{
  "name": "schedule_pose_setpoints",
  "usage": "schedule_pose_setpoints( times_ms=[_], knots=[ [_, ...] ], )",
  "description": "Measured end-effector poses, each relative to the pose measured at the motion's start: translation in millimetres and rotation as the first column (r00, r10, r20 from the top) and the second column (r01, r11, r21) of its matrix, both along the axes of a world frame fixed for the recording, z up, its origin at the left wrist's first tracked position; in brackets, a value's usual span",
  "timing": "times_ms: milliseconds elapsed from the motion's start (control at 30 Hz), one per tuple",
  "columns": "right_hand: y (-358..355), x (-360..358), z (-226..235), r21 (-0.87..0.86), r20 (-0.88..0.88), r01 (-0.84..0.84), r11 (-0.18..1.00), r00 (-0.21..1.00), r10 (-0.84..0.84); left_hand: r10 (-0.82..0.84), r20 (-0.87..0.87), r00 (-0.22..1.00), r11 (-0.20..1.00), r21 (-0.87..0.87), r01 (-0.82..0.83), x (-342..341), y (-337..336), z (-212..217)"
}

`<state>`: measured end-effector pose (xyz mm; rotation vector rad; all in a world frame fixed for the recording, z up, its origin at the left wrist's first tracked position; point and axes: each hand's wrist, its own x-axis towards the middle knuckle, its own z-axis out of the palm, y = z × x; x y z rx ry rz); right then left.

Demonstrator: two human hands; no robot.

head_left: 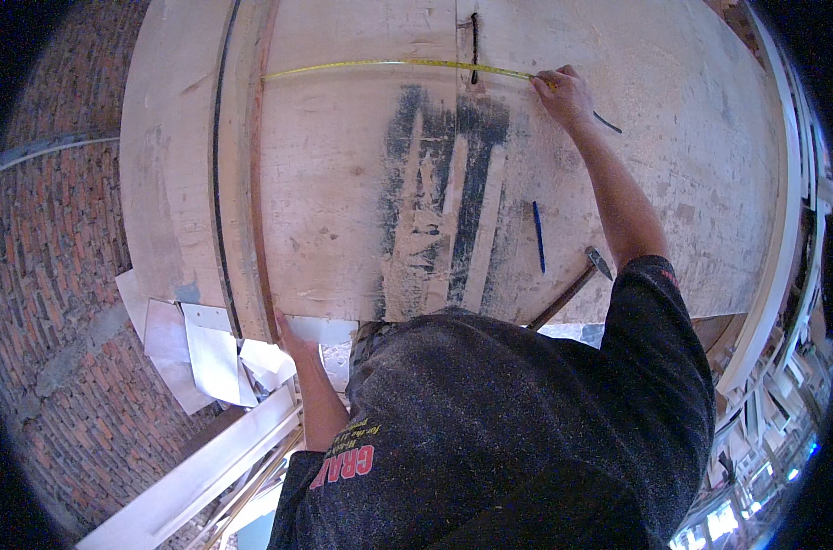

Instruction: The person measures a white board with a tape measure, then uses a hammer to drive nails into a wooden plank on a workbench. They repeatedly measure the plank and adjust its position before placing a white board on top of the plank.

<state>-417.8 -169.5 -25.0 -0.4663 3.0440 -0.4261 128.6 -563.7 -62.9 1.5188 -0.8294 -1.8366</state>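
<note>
A yellow tape measure stretches across the far part of the pale wooden tabletop, from a long wooden strip on the left to my right hand. My right hand is closed round the tape's right end, with most of its case hidden in the palm. At the strip's near end, by the table's front edge, my left hand grips the strip; its fingers are partly hidden. Under the tape, a narrow dark slot cuts into the tabletop.
A blue pen and a hammer lie near my right arm. Dark stains mark the table's middle. Loose white sheets and long boards sit at lower left, beside a brick surface. Timber offcuts pile up at right.
</note>
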Motion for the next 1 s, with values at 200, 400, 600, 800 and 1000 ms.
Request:
schedule_pose_setpoints(
  times_ms=[200,400,600,800,1000],
  knots=[
    [3,0,-7,-0.038,-0.03,-0.01,0.999,1.0,0.009,0.045,0.082,0.996,0.998,-0.054,-0.041,0,-1,-1],
    [2,-2,-8,-0.041,-0.023,-0.024,0.999,0.999,0.023,0.046,0.04,0.998,0.997,-0.063,-0.044,-1,-1,0],
    [1,-2,-8,-0.03,-0.012,-0.023,0.999,1.0,0.023,-0.029,0.102,0.994,0.992,-0.122,0.041,-4,2,3],
    [-2,1,-5,-0.056,-0.015,0.018,0.998,1.0,-0.019,0.063,0.066,0.996,0.998,-0.009,-0.062,0,-2,2],
    [1,2,1,-0.013,0.008,0.006,1.0,1.0,-0.006,-0.077,0.067,0.995,0.995,-0.054,0.081,-7,5,10]
  ],
)
